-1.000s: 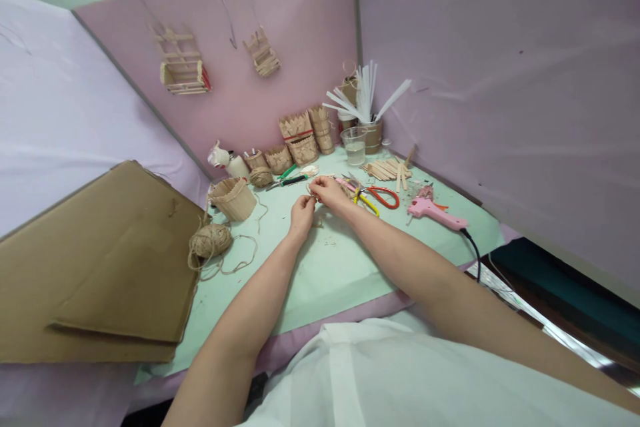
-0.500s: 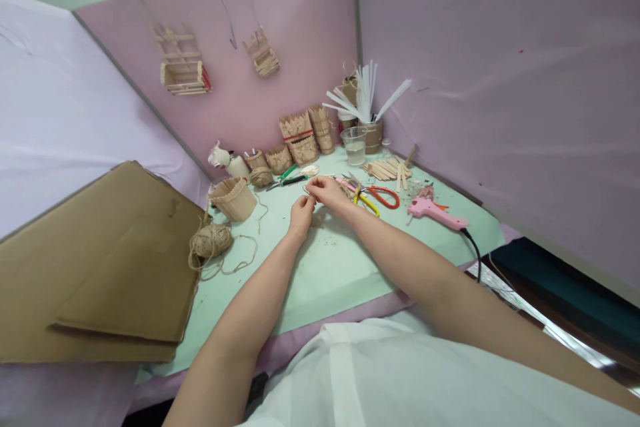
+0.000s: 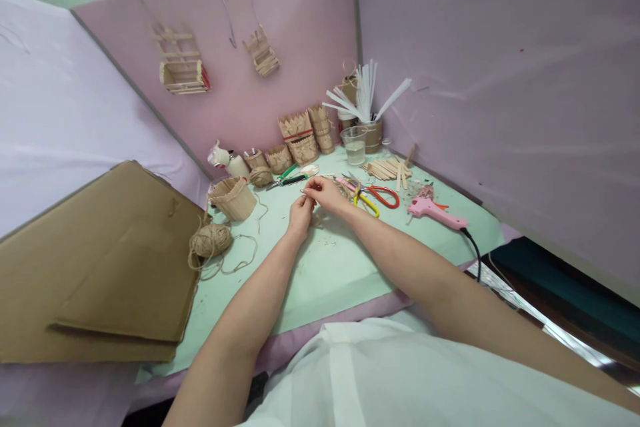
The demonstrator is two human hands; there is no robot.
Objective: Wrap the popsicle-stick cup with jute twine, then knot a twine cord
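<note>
My left hand (image 3: pixel 301 215) and my right hand (image 3: pixel 324 193) meet over the middle of the table, their fingertips pinched together. Between them is a thin tan strand that looks like twine (image 3: pixel 303 191); most of it is hidden by the fingers. Just right of my right hand lie yellow-handled scissors (image 3: pixel 369 203) and red-handled scissors (image 3: pixel 385 197). Beyond the hands rest pliers with black and green grips (image 3: pixel 294 180). To the left stands a round holder made of wooden sticks (image 3: pixel 233 199), with a ball of twine (image 3: pixel 211 240) in front of it.
A pink glue gun (image 3: pixel 437 212) lies at right, its cord running off the edge. Behind are wooden sticks (image 3: pixel 387 168), a clear cup of liquid (image 3: pixel 355 150), white glue sticks (image 3: pixel 367 93) and several stick-built holders (image 3: pixel 300 137). Cardboard (image 3: pixel 115 260) leans over the left side.
My right hand has shifted slightly left, and its fingers have changed position around the strand. My left hand is almost where it was.
</note>
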